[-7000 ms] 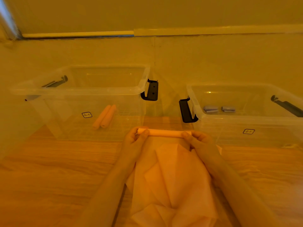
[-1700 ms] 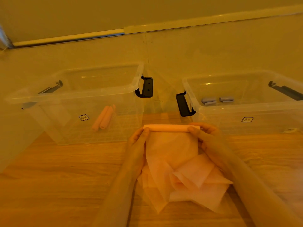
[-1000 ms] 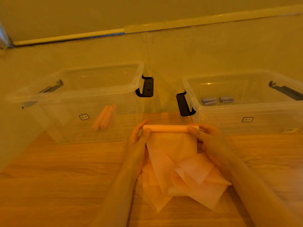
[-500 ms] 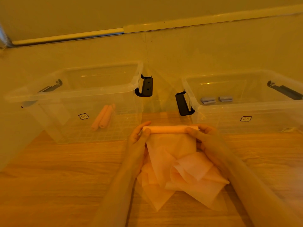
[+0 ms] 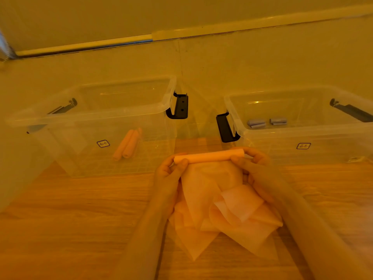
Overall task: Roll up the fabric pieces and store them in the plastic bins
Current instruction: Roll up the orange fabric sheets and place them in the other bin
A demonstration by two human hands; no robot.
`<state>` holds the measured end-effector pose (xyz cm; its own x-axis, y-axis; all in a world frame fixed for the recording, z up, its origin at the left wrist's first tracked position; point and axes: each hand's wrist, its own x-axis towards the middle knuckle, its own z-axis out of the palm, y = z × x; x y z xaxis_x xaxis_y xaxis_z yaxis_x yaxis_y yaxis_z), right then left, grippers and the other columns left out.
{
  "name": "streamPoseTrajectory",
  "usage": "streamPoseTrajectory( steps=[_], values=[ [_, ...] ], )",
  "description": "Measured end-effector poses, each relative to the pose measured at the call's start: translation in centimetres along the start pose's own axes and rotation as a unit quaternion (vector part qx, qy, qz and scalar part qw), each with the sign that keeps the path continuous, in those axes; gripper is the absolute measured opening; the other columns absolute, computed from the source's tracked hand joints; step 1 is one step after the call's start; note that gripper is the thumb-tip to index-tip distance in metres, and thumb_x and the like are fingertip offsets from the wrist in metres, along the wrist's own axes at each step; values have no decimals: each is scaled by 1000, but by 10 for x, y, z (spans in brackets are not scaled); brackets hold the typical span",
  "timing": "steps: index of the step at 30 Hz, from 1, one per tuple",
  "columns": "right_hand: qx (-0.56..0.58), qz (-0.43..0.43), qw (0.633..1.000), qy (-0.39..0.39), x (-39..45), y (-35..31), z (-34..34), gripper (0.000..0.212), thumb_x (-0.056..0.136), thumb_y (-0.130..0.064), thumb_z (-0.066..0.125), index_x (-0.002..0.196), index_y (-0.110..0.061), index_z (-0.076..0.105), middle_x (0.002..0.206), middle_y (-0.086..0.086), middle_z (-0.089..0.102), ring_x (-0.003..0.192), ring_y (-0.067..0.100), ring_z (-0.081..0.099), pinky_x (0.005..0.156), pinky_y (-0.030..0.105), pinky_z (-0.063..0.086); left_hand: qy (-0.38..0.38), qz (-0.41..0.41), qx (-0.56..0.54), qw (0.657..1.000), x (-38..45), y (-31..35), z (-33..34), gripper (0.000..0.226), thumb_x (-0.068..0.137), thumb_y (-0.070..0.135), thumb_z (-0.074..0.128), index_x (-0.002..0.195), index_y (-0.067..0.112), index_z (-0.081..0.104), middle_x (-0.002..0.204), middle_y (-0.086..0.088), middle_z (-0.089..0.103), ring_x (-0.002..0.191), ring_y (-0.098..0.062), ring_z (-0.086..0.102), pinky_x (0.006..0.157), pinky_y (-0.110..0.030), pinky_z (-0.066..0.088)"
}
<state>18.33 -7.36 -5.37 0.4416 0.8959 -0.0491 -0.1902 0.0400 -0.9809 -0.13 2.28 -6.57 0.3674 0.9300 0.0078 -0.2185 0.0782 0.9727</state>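
- The left hand (image 5: 168,174) grips the left end of a partly rolled orange fabric (image 5: 209,155), thumb on the near side and fingers curled behind the roll.
- The right hand (image 5: 253,166) grips the roll's right end the same way, its fingers wrapped over the far side.
- The rolled part lies crosswise, left to right, held just above the wooden desk (image 5: 70,219), near the gap between the two bins.
- The unrolled rest of the fabric hangs down from the roll toward the near edge and lies crumpled in loose folds on the desk between the forearms.
- The left plastic bin (image 5: 60,120), clear with black handle clips, stands at the far left; two orange rolls (image 5: 127,145) lie side by side, touching, on its floor.
- The right plastic bin (image 5: 323,136), also clear, stands at the far right; two grey rolls (image 5: 266,122) lie in it just beside each other, toward its left wall.
- Each bin has a small label on its near wall; the print is too small to read.
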Motion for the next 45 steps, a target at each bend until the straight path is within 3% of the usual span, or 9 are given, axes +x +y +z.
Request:
streamPoseTrajectory(
  steps=[6, 12, 17, 19, 22, 29, 36, 41, 45],
  values=[
    [29, 15, 999, -10, -1, -1, 1, 20, 84, -22, 63, 103, -16, 66, 87, 5, 73, 77, 21, 72, 56, 30, 57, -12, 17, -6, 1000, 0, 1, 0, 21, 87, 16, 63, 106, 27, 67, 97, 1, 73, 93, -21, 68, 77, -41, 57],
    [20, 9, 1000, 10, 0, 2, 0, 26, 81, -33, 64, 101, -16, 67, 87, 5, 74, 77, 20, 72, 61, 33, 59, -46, -2, -35, 998, -2, 2, 0, 52, 76, 3, 69, 120, 28, 56, 103, -5, 71, 93, -23, 69, 71, -38, 58],
    [23, 9, 999, 21, 1, 1, -3, 17, 90, -22, 60, 103, -12, 65, 57, -9, 65, 53, 5, 63, 46, 17, 48, -30, -7, -67, 997, 0, 3, -1, 50, 72, 3, 70, 116, 23, 59, 94, -1, 74, 89, -20, 70, 69, -36, 58],
    [16, 8, 1000, 24, 3, 2, -4, 20, 87, -22, 63, 105, -14, 67, 62, -7, 66, 63, 13, 64, 55, 25, 52, -22, -14, -83, 996, 1, 2, -1, 43, 74, 0, 68, 112, 19, 60, 91, 0, 74, 85, -18, 71, 63, -31, 57],
    [7, 10, 999, 40, 5, 3, -3, 13, 83, -22, 67, 95, -27, 72, 83, 3, 72, 90, 35, 62, 86, 53, 50, -33, -24, -82, 996, 1, 1, -1, 39, 75, 4, 68, 111, 17, 62, 96, -1, 74, 87, -17, 71, 63, -29, 56],
    [-6, 22, 1000, 14, 3, 2, -4, 25, 85, -16, 66, 108, -27, 67, 97, 6, 73, 99, 36, 66, 92, 57, 49, -14, -8, -18, 1000, -1, -1, 1, 40, 68, 28, 69, 104, 11, 66, 97, -10, 71, 85, -22, 69, 66, -34, 54],
    [26, 25, 999, -19, 3, -1, -5, 18, 85, -17, 63, 102, -22, 66, 92, 4, 74, 86, 22, 72, 71, 37, 60, -6, 0, -6, 1000, 0, -1, 0, 34, 75, 28, 68, 105, 11, 66, 95, -9, 71, 89, -26, 67, 73, -42, 56],
    [64, 40, 997, -18, 3, -2, -5, 18, 83, -26, 62, 87, -9, 66, 66, 4, 69, 59, 15, 68, 49, 25, 55, -11, 4, -5, 1000, 1, -2, 1, 22, 81, 23, 66, 101, 13, 67, 94, -10, 72, 88, -26, 68, 74, -41, 55],
    [56, 59, 996, -30, 3, -3, -5, 15, 85, -17, 62, 95, -7, 67, 66, 5, 68, 55, 14, 66, 45, 23, 53, -6, -8, -8, 1000, 0, -1, 0, 15, 87, 18, 63, 101, 14, 66, 89, -4, 73, 85, -22, 69, 71, -38, 56]
  ],
)
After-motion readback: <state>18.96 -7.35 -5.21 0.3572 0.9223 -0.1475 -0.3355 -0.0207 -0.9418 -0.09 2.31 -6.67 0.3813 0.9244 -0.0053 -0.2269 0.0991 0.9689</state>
